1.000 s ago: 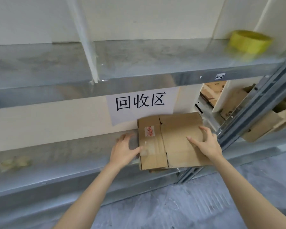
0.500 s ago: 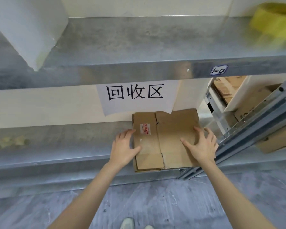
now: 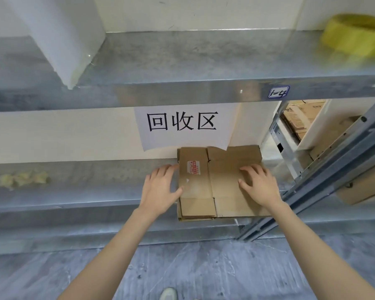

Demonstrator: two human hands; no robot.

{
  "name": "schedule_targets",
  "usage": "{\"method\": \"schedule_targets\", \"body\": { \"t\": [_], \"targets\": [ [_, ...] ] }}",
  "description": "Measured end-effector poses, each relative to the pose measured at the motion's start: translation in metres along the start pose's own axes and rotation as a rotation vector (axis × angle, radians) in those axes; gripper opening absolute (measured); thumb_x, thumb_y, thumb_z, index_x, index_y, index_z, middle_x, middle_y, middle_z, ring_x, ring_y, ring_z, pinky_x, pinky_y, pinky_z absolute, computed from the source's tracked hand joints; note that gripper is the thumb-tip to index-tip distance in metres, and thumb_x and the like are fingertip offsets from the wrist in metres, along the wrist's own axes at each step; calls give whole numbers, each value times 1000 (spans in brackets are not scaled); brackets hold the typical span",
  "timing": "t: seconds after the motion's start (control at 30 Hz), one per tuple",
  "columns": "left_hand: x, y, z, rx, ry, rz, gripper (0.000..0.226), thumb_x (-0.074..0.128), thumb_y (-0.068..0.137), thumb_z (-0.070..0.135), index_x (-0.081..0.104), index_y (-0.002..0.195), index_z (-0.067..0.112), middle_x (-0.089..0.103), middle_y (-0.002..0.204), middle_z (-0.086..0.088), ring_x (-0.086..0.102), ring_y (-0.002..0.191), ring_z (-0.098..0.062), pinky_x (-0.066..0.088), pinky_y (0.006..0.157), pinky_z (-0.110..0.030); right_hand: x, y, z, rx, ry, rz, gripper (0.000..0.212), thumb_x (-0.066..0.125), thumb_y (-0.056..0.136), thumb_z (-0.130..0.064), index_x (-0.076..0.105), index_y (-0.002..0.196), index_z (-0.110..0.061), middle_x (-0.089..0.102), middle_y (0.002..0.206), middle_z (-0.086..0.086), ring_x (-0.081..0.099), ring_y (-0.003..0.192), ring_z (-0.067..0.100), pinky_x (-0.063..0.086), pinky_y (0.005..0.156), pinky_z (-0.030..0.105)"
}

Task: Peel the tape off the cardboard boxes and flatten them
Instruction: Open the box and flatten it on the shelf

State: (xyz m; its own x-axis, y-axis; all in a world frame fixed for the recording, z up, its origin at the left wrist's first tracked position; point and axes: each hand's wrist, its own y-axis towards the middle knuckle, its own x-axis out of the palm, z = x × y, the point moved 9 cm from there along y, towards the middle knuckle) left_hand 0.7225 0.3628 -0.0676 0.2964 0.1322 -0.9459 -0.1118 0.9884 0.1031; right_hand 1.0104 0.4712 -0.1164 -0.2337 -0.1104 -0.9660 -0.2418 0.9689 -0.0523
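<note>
The flattened box [image 3: 223, 180] has slid back to the wall at frame centre, squared on the lower shelf [image 3: 85, 191]. The left hand [image 3: 160, 189] touches its left edge and the right hand [image 3: 260, 187] presses on top, fingers [image 3: 248, 169] spread. This box looks finished.

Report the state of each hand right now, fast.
Left hand: open, fingers against the left edge of the flattened cardboard box, gripping nothing.
Right hand: open, palm down, pressing on the same box.
</note>
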Motion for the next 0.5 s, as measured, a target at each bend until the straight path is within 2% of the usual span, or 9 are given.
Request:
{"method": "schedule_targets", "body": {
  "t": [0.1, 0.2, 0.4, 0.5],
  "targets": [
    [-16, -5, -4, 10, 105, 17, 67, 45, 84, 55, 45, 143, 22, 53, 141, -1, 49, 124, -24, 39, 94, -38, -11, 6, -6, 14, 14, -28, 46, 53, 91, -51, 50, 132, -29, 46, 140, 6, 44, 125, 33, 45, 97, 47],
    [-37, -13, -18, -16, 128, 48, 75, 30, 81, 62, 43, 144, 24, 52, 143, 0, 50, 123, -24, 40, 92, -39, -30, 10, -32, -4, 20, 32, 50, 53, 91, -52, 50, 135, -26, 47, 141, 9, 43, 126, 36, 40, 102, 49],
    [-91, -31, -67, -153, 149, 133, 82, 21, 80, 66, 39, 148, 24, 48, 146, 2, 47, 126, -24, 38, 94, -39, -50, 23, -147, -222, 111, 49, 56, 50, 94, -48, 41, 144, -25, 38, 152, 0, 36, 138, 28, 39, 105, 46],
    [-122, -48, -98, -225, 180, 178, 81, 23, 82, 66, 36, 150, 26, 46, 149, 3, 45, 129, -23, 36, 95, -38, -50, 23, -217, -322, 131, 30, 57, 47, 96, -48, 35, 148, -27, 31, 157, -2, 27, 143, 23, 33, 109, 44]
  ]
}}
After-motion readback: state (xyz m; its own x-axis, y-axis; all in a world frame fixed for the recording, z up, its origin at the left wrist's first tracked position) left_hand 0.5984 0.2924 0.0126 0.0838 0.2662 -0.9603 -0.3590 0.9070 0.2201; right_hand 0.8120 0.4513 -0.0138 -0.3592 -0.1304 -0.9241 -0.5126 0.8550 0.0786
